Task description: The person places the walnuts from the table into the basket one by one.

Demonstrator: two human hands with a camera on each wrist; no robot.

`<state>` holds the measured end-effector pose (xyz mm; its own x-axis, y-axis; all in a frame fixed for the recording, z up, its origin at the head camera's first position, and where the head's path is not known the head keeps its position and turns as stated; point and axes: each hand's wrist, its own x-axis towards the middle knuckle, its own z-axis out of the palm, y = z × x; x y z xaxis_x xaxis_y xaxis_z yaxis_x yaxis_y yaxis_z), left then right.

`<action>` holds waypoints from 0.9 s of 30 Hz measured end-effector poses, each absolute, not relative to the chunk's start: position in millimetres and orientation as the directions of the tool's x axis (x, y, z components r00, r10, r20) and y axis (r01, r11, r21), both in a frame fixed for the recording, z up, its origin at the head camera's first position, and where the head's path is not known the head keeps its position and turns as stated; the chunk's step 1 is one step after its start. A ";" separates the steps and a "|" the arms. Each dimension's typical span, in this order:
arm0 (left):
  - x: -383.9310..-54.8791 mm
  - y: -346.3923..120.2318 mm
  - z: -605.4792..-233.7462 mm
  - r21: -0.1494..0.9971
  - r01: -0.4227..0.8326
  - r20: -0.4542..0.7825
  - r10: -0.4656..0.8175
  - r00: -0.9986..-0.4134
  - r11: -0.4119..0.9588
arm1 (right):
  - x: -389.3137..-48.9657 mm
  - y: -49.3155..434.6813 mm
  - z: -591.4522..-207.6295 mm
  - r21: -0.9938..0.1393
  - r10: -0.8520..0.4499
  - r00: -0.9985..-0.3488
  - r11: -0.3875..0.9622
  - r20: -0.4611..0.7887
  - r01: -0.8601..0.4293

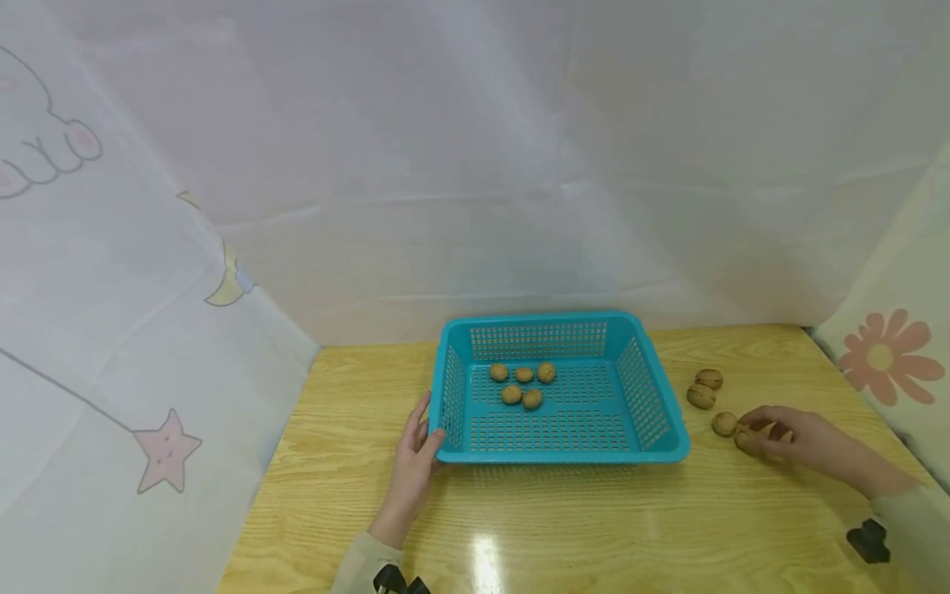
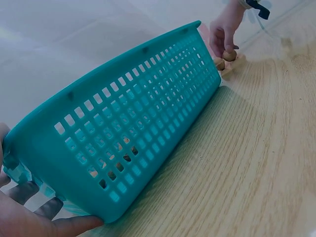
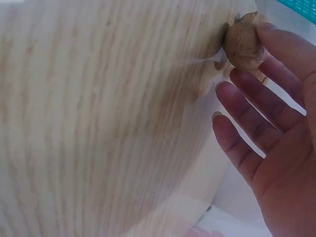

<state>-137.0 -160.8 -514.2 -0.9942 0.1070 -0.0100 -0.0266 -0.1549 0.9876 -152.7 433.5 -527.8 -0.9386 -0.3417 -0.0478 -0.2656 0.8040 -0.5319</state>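
Observation:
A turquoise plastic basket (image 1: 557, 456) with slotted walls stands on the table, several walnuts (image 1: 511, 394) lying on its floor toward the left. My left hand (image 1: 411, 466) grips its front left corner, thumb over the rim and fingers against the outer side. Right of the basket, my right hand (image 1: 812, 444) pinches a walnut (image 3: 243, 45) between thumb and index finger, low over the tabletop; its other fingers are spread in the right wrist view. Another walnut (image 1: 724, 424) sits right beside those fingertips. Two more walnuts (image 1: 701, 396) lie together a little farther back.
The light wood table (image 1: 334, 511) ends at the back against a pale hanging cloth (image 1: 519, 206). Printed cloth also borders both sides, with a pink star (image 1: 168, 450) on the left and a flower (image 1: 883, 357) on the right.

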 end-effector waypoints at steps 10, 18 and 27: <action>-137.9 -161.1 -515.1 0.989 0.001 0.018 0.114 -0.993 -0.150 | -146.9 430.3 -524.7 -0.552 -0.345 -0.936 0.795 -0.071 -0.251; -136.4 -161.3 -515.4 0.987 -0.018 0.001 0.116 -0.993 -0.161 | -149.6 426.0 -512.9 -0.493 -0.429 -0.893 0.752 0.138 -0.437; -136.6 -161.4 -514.7 0.987 -0.022 -0.004 0.110 -0.994 -0.161 | -159.4 402.6 -477.4 -0.415 -0.458 -0.851 0.743 0.257 -0.525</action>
<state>-136.6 -161.4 -514.7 -0.9939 0.1104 -0.0041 -0.0219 -0.1605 0.9868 -159.4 402.6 -477.4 -0.8509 -0.4584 0.2565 -0.5253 0.7428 -0.4151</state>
